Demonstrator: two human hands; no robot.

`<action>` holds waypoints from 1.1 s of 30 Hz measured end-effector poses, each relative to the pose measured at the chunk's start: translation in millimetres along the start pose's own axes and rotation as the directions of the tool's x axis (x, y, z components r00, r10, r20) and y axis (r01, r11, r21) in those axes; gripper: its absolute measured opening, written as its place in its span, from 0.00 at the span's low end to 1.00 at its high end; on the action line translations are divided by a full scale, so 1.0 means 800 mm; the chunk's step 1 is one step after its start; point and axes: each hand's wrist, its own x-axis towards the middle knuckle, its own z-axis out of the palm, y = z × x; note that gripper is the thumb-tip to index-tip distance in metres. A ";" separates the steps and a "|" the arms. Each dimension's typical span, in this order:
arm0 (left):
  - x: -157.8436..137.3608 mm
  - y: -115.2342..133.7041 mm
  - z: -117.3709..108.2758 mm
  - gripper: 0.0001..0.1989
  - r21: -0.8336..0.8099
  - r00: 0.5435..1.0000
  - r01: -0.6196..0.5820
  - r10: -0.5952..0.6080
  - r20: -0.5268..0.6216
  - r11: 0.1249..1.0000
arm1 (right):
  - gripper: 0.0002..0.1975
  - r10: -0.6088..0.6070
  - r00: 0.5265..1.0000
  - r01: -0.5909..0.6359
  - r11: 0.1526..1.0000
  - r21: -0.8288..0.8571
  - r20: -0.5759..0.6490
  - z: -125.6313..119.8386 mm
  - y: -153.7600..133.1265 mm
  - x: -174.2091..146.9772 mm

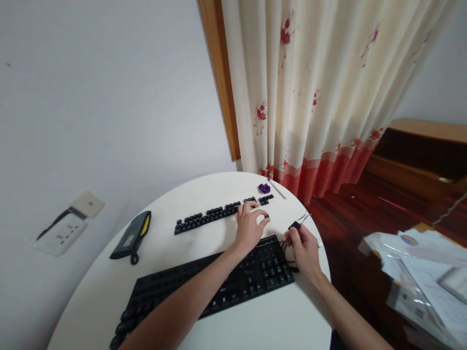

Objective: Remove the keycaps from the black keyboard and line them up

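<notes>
Between the thumb and index finger of my left hand [250, 223] is a small black keycap [266, 216]. That hand hovers above the table, just in front of the rows of loose black keycaps [207, 218]. My right hand [303, 245] is closed around a keycap puller [294, 225] with a black handle and thin wire prongs pointing away, near the table's right edge. Under my left forearm lies a black keyboard [251, 272], its upper rows stripped of caps in places. The forearm hides part of its middle.
On the round white table [233, 335] are a purple crumpled item [264, 188], a thin brush-like stick [278, 189] and a dark pouch with yellow trim [132, 236]. A curtain [310, 97] hangs behind. Papers and plastic bags [419, 262] lie to the right.
</notes>
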 end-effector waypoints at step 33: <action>0.099 -0.030 0.104 0.35 0.305 0.995 0.101 -0.096 -0.031 0.947 | 0.15 -0.056 0.996 0.064 0.993 -0.100 0.075 0.001 -0.003 -0.005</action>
